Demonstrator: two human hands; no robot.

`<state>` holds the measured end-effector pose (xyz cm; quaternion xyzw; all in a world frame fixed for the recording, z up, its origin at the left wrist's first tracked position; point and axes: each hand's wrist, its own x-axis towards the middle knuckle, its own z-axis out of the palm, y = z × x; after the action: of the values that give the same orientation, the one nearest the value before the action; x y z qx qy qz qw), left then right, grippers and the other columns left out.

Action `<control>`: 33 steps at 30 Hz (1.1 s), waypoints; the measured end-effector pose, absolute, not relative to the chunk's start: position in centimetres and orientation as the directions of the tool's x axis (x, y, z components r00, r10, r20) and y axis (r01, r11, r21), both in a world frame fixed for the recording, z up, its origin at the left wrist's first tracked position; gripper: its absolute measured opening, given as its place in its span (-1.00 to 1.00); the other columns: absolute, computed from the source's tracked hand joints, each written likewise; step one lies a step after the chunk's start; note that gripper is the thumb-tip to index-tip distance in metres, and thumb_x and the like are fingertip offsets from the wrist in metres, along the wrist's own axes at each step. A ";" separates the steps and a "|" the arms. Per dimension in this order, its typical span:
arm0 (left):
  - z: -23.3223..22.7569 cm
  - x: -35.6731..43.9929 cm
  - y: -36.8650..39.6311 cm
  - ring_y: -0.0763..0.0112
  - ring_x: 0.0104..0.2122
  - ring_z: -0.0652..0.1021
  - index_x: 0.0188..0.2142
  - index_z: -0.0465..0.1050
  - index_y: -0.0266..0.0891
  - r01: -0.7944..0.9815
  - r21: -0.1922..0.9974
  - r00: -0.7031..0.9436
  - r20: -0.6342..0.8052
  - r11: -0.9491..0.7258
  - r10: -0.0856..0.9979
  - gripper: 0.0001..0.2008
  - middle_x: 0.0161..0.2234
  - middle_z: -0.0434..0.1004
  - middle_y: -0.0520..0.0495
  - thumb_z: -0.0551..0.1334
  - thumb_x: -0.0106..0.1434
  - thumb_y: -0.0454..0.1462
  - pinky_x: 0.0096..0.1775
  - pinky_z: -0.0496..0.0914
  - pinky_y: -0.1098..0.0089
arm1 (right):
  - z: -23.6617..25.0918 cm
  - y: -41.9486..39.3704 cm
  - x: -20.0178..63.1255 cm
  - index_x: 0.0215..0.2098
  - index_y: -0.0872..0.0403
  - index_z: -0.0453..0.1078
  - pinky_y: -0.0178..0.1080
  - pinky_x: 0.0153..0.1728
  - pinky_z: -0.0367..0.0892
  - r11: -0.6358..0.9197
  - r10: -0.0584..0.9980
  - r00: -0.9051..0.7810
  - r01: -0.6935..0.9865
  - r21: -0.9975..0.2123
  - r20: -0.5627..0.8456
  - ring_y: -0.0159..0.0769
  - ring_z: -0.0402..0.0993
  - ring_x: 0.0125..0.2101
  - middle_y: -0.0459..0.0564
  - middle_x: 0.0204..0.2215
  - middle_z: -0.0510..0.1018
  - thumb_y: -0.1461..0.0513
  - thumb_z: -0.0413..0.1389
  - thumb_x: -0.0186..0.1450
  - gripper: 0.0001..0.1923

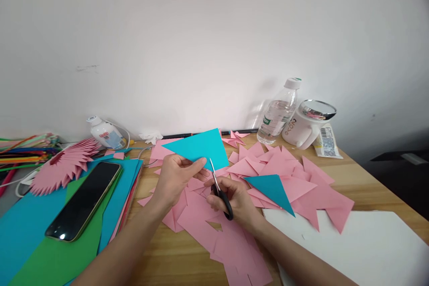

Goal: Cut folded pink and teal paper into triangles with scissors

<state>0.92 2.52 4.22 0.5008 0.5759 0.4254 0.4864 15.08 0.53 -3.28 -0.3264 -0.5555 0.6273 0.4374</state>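
Observation:
In the head view, my left hand (176,176) pinches a blue sheet of paper (201,143) by its lower edge, thumb on top and fingers behind. The sheet comes to a point at the left. My right hand (236,199) grips black-handled scissors (215,176), whose blades point up and sit at the lower edge of the sheet, right beside my left thumb. Below and around both hands lie pink paper pieces (231,246). A cut blue triangle (273,190) rests on the pink scraps to the right.
At the back right stand a water bottle (276,116), a white mug (303,127) and a small packet (328,142). To the left, a phone (85,201) lies on green and blue sheets (20,219), near a pink folded-paper ring (63,165) and a small white bottle (105,133). White board (351,246) lies front right.

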 end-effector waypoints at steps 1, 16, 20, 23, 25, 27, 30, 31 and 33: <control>4.2 1.0 2.5 0.37 -0.57 0.54 -0.64 0.50 -0.35 0.172 0.975 -0.009 -0.138 0.138 0.990 -0.74 -0.60 0.56 -0.14 0.28 0.01 -0.18 -0.41 0.45 0.43 | -3.3 0.6 15.1 -0.48 0.11 0.30 -0.41 -0.62 0.12 0.011 0.914 -0.397 -0.183 -0.983 0.084 -0.51 0.15 -0.64 -0.21 -0.66 0.24 0.17 0.25 0.01 -0.76; 4.3 1.3 2.2 0.37 -0.54 0.55 -0.64 0.51 -0.35 0.170 0.970 0.020 -0.180 0.174 0.983 -0.73 -0.58 0.58 -0.15 0.25 0.04 -0.19 -0.39 0.45 0.45 | -2.8 0.5 15.1 -0.57 0.09 0.17 -0.40 -0.59 0.14 0.056 0.924 -0.364 -0.181 -0.982 0.120 -0.48 0.14 -0.60 -0.19 -0.64 0.24 0.13 0.23 0.02 -0.69; 4.5 1.2 2.1 0.37 -0.55 0.55 -0.65 0.50 -0.35 0.172 0.970 0.023 -0.179 0.172 0.984 -0.73 -0.59 0.57 -0.15 0.25 0.04 -0.20 -0.40 0.44 0.45 | -2.9 0.5 15.1 -0.58 0.10 0.19 -0.40 -0.60 0.13 0.036 0.924 -0.366 -0.193 -0.981 0.106 -0.49 0.15 -0.61 -0.18 -0.64 0.27 0.14 0.22 0.03 -0.70; 4.5 1.2 2.1 0.36 -0.55 0.55 -0.66 0.50 -0.35 0.161 0.972 0.032 -0.181 0.173 0.983 -0.72 -0.60 0.56 -0.14 0.24 0.05 -0.20 -0.39 0.44 0.44 | -2.9 0.5 15.1 -0.58 0.11 0.21 -0.40 -0.60 0.14 0.026 0.921 -0.376 -0.194 -0.981 0.099 -0.49 0.16 -0.62 -0.18 -0.65 0.29 0.15 0.22 0.03 -0.72; 4.4 1.2 2.1 0.36 -0.55 0.55 -0.66 0.50 -0.35 0.159 0.972 0.033 -0.180 0.173 0.983 -0.73 -0.61 0.56 -0.13 0.24 0.05 -0.20 -0.39 0.44 0.45 | -3.0 0.5 15.2 -0.58 0.11 0.22 -0.40 -0.60 0.15 0.031 0.922 -0.374 -0.192 -0.981 0.102 -0.49 0.17 -0.62 -0.18 -0.66 0.29 0.15 0.22 0.03 -0.73; 4.4 1.2 2.1 0.37 -0.56 0.55 -0.66 0.50 -0.34 0.162 0.972 0.029 -0.178 0.172 0.984 -0.73 -0.62 0.55 -0.12 0.24 0.04 -0.20 -0.40 0.44 0.45 | -3.1 0.5 15.2 -0.58 0.10 0.24 -0.40 -0.61 0.17 0.033 0.923 -0.372 -0.188 -0.982 0.102 -0.49 0.20 -0.64 -0.18 -0.67 0.31 0.14 0.22 0.04 -0.73; 4.4 1.3 2.2 0.38 -0.57 0.54 -0.66 0.50 -0.34 0.170 0.971 0.024 -0.175 0.169 0.984 -0.73 -0.63 0.55 -0.12 0.25 0.04 -0.20 -0.41 0.44 0.46 | -3.2 0.5 15.2 -0.57 0.10 0.26 -0.39 -0.62 0.18 0.034 0.924 -0.369 -0.177 -0.984 0.099 -0.48 0.23 -0.65 -0.18 -0.69 0.33 0.13 0.22 0.04 -0.74; 4.5 1.3 2.2 0.38 -0.57 0.54 -0.67 0.50 -0.34 0.172 0.971 0.022 -0.173 0.167 0.985 -0.73 -0.63 0.55 -0.12 0.25 0.04 -0.20 -0.41 0.44 0.45 | -3.2 0.5 15.2 -0.55 0.10 0.27 -0.39 -0.63 0.18 0.034 0.925 -0.368 -0.172 -0.984 0.096 -0.48 0.24 -0.66 -0.18 -0.69 0.34 0.12 0.21 0.04 -0.75; 4.5 1.3 2.2 0.38 -0.57 0.54 -0.66 0.49 -0.34 0.175 0.970 0.019 -0.173 0.167 0.985 -0.73 -0.63 0.55 -0.12 0.25 0.03 -0.19 -0.42 0.44 0.45 | -3.3 0.5 15.2 -0.49 0.11 0.32 -0.39 -0.63 0.20 0.029 0.926 -0.368 -0.162 -0.986 0.088 -0.48 0.24 -0.67 -0.18 -0.70 0.34 0.12 0.21 0.04 -0.76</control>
<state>1.30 2.20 4.48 0.5053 0.5736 0.4016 0.5044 15.17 0.55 -3.27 -0.3405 -0.5606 0.6079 0.4475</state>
